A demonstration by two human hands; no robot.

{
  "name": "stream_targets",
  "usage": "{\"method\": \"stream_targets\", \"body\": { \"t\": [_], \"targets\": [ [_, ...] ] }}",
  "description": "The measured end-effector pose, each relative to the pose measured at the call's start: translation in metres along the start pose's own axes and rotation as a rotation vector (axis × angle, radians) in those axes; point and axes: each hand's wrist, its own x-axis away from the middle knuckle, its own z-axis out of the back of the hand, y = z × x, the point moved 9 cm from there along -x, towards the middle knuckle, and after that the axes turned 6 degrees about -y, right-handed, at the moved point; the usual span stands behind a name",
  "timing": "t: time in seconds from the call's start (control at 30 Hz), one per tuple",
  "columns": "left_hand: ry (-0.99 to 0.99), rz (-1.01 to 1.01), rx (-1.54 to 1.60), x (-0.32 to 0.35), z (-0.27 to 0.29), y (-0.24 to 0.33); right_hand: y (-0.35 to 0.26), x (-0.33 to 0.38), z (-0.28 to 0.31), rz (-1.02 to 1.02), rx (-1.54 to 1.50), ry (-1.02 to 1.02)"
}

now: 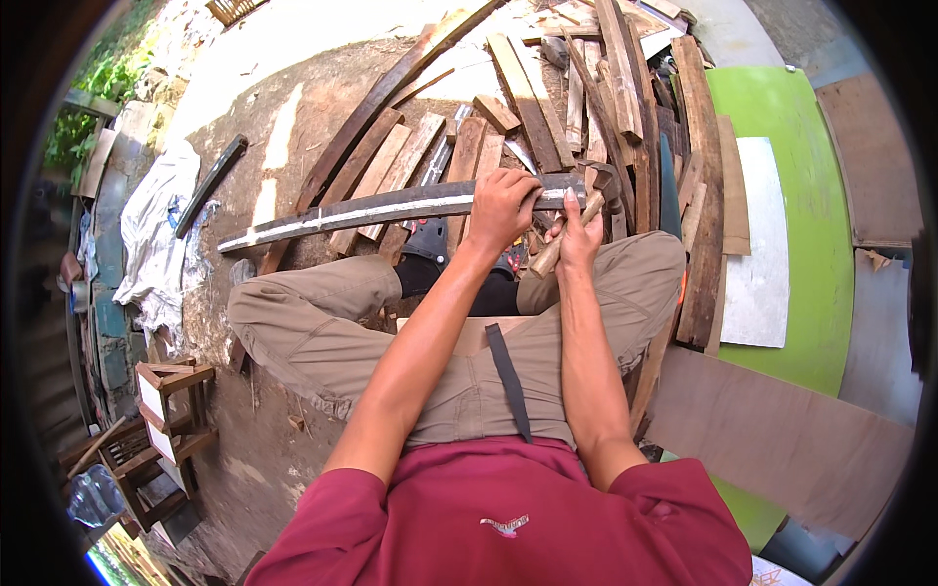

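Note:
A long, dark wooden plank (pixel 391 207) with a white-streaked edge lies crosswise above my legs, its narrower end reaching left. My left hand (pixel 501 210) is closed over it near the right end, fingers curled on top. Whether a small item is pinched at those fingertips I cannot tell. My right hand (pixel 578 239) grips the pale wooden handle of a hammer (pixel 592 207), thumb pointing up against the plank's edge. The hammer's dark head is beside the plank's right end.
Several loose boards (pixel 391 166) lie on the ground beyond my feet, with a taller stack (pixel 625 78) at the right. A green panel (pixel 811 195) carries a white sheet (pixel 760 244). White cloth (pixel 161 230) and a small wooden frame (pixel 171 439) are at the left.

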Motion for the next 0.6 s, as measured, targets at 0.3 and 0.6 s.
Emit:
{"method": "stream_targets", "body": {
  "t": [0.3, 0.6],
  "targets": [
    [-0.048, 0.492, 0.185, -0.01, 0.001, -0.065, 0.0, 0.002, -0.003, 0.015, -0.03, 0.001],
    [-0.178, 0.127, 0.197, -0.008, -0.009, -0.031, 0.004, -0.003, 0.002, -0.004, -0.019, 0.014]
  ]
}}
